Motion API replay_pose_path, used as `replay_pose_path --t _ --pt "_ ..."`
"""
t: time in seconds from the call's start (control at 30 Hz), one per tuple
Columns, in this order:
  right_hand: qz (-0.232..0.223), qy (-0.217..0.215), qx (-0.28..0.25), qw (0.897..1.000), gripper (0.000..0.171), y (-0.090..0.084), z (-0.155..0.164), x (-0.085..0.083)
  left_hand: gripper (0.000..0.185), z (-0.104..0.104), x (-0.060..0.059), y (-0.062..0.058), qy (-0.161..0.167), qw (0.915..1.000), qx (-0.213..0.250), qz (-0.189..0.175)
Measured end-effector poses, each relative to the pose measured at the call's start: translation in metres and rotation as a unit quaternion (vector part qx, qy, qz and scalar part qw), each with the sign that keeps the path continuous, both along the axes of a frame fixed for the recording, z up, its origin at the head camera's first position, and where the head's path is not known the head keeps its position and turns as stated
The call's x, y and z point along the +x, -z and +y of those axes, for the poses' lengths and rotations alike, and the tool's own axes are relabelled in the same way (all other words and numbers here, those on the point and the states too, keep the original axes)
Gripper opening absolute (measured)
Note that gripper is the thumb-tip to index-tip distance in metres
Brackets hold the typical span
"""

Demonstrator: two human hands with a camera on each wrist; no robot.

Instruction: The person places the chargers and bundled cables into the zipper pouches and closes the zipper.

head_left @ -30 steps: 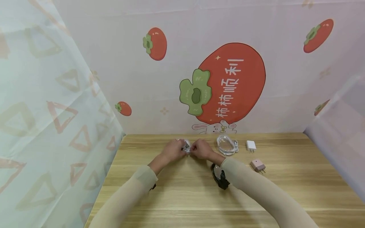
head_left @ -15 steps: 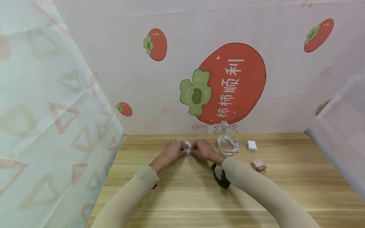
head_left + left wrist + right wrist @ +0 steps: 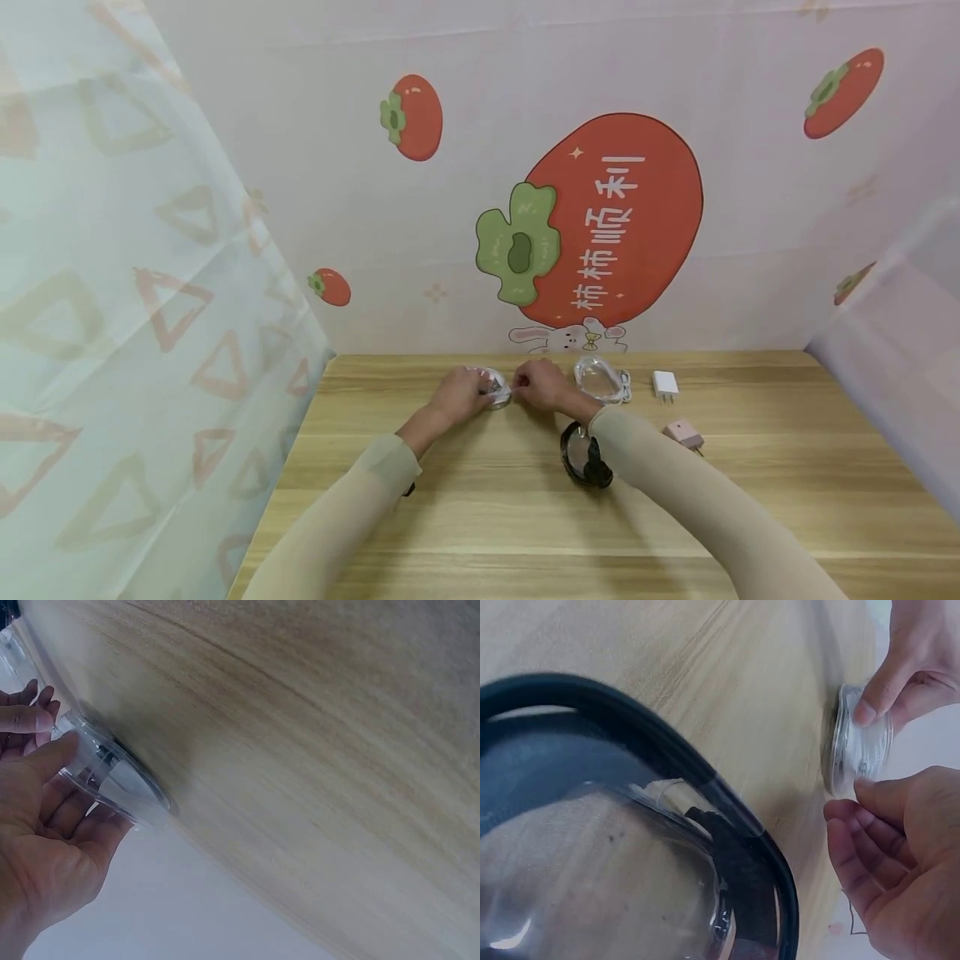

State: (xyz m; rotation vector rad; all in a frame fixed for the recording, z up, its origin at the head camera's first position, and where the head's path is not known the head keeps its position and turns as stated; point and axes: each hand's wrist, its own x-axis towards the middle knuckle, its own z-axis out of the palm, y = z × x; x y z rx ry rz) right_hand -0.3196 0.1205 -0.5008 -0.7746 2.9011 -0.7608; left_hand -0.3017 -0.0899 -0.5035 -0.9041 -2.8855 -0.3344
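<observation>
Near the back of the wooden table, the left hand [image 3: 456, 393] grips a round, clear plastic-wrapped coil [image 3: 496, 388] of white cable with a dark part inside. Its thumb [image 3: 865, 712] presses on one face in the right wrist view, the fingers behind. At the coil's right side, the right hand [image 3: 542, 385] has its thumb and curled fingers together at a thin clear flap of the wrapping. In the left wrist view the right hand [image 3: 28, 720] meets the end of the coil [image 3: 112, 769]. The exact pinch is too small to see.
Right of the hands lie a coiled white cable [image 3: 579, 379], a white charger plug [image 3: 665, 384] and a pink charger plug [image 3: 683, 433]. A coiled black cable [image 3: 567, 460] lies beside the right forearm. A printed cloth [image 3: 420, 250] rises behind the table.
The right hand has shifted slightly right and up, away from the left hand. More of the wrapped coil and a strip of clear plastic now show between the hands.
</observation>
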Motion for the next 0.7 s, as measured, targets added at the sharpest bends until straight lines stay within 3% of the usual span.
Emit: replay_pose_path --t 0.2,0.57,0.7 --pt "0.001 0.004 0.012 1.0 0.01 -0.0007 -0.0003 -0.0054 0.023 -0.0016 -0.0009 0.0015 0.016 0.9995 -0.005 0.026" --pt "-0.014 0.002 0.011 1.0 0.006 -0.0007 0.001 0.0002 0.011 -0.0021 -0.0028 0.002 0.03 0.9993 0.021 0.007" --pt "-0.009 -0.007 0.007 1.0 0.007 -0.0004 -0.0001 0.0036 0.023 -0.0021 -0.0001 0.0017 0.011 0.9993 0.036 0.002"
